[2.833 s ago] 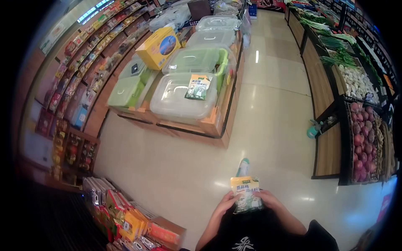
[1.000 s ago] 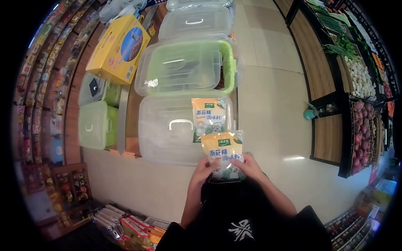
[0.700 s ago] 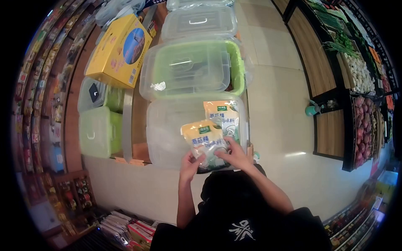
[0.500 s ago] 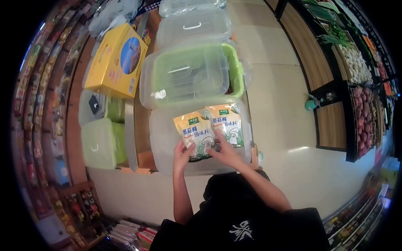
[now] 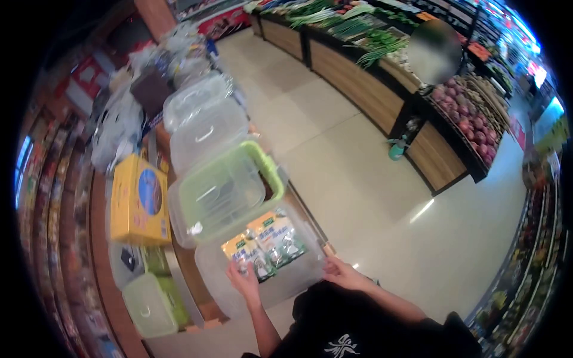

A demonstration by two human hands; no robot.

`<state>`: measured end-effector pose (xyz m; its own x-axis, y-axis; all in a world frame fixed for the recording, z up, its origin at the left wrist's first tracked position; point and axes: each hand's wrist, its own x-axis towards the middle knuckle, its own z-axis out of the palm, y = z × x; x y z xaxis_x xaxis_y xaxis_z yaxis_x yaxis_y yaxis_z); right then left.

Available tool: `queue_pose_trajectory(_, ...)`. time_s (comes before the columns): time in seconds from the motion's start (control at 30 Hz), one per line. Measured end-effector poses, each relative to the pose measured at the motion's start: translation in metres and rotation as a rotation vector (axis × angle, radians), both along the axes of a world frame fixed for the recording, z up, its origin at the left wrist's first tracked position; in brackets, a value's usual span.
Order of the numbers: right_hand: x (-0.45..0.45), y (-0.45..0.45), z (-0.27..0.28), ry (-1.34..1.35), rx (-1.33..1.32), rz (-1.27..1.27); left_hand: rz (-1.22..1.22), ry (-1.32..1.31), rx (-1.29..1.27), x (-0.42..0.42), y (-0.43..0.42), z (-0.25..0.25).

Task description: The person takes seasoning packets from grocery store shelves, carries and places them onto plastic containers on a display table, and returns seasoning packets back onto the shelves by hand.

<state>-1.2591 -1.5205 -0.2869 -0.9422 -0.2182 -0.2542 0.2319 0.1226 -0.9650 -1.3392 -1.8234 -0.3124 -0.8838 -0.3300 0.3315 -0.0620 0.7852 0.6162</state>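
Observation:
Two yellow, white and green seasoning packets lie side by side on a translucent plastic lid (image 5: 221, 286). My left hand (image 5: 243, 283) is at the lower left edge of the left packet (image 5: 248, 253), its thumb and fingers closed on that edge. The right packet (image 5: 276, 237) overlaps it slightly, and no hand touches it. My right hand (image 5: 341, 274) is by the lid's right edge, away from both packets. Its fingers are curled together, and whatever they may hold is hidden.
Beyond the lid stands a lime-green bin (image 5: 271, 173) under a clear lid. A yellow carton (image 5: 128, 203) and another green bin (image 5: 149, 307) are on the left. Across the aisle a produce stand (image 5: 444, 161) holds red onions (image 5: 468, 122), with a green bottle (image 5: 397, 149) beside it.
The view has swung right and up. My right hand has left the packets and moved to the lid's right edge. Both packets now lie on the lid, my left hand still at the left one.

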Motion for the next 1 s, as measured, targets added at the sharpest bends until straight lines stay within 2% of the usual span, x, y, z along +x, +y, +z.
queue_pose_trajectory(0.07,0.022,0.026,-0.009,-0.012,-0.08,-0.081,-0.134,-0.046,0.171,0.012,0.042,0.025)
queue_pose_trajectory(0.17,0.058,0.064,-0.016,-0.081,0.068,-0.21,-0.483,-0.23,0.411,0.038,0.106,0.019)
queue_pose_trajectory(0.3,0.113,0.109,-0.01,-0.105,0.012,-0.338,-1.155,-0.704,0.314,0.089,0.185,-0.002)
queue_pose_trajectory(0.37,0.144,0.134,-0.02,-0.102,0.004,-0.4,-1.413,-0.763,-0.064,0.117,0.213,-0.024)
queue_pose_trajectory(0.4,0.159,0.147,-0.025,-0.105,0.006,-0.43,-1.444,-0.798,-0.133,0.132,0.226,-0.041)
queue_pose_trajectory(0.5,0.2,0.186,-0.023,-0.141,0.05,-0.53,-1.545,-0.77,-0.096,0.151,0.261,-0.051)
queue_pose_trajectory(0.57,0.228,0.213,-0.027,-0.167,0.064,-0.589,-1.403,-0.994,-0.021,0.163,0.283,-0.054)
queue_pose_trajectory(0.73,0.28,0.251,-0.034,-0.142,0.15,-0.722,-1.687,-1.012,-0.075,0.193,0.368,-0.059)
queue_pose_trajectory(0.8,0.3,0.261,-0.03,-0.146,0.148,-0.802,-1.874,-0.913,-0.083,0.206,0.404,-0.058)
queue_pose_trajectory(0.87,0.319,0.265,-0.031,-0.156,0.146,-0.869,-1.912,-0.948,-0.076,0.221,0.433,-0.046)
queue_pose_trajectory(0.93,0.335,0.267,-0.034,-0.143,0.107,-0.953,-1.899,-0.631,0.002,0.234,0.451,-0.039)
queue_pose_trajectory(1.0,0.349,0.268,-0.03,-0.173,0.081,-1.02,-1.897,-0.623,0.046,0.247,0.466,-0.024)
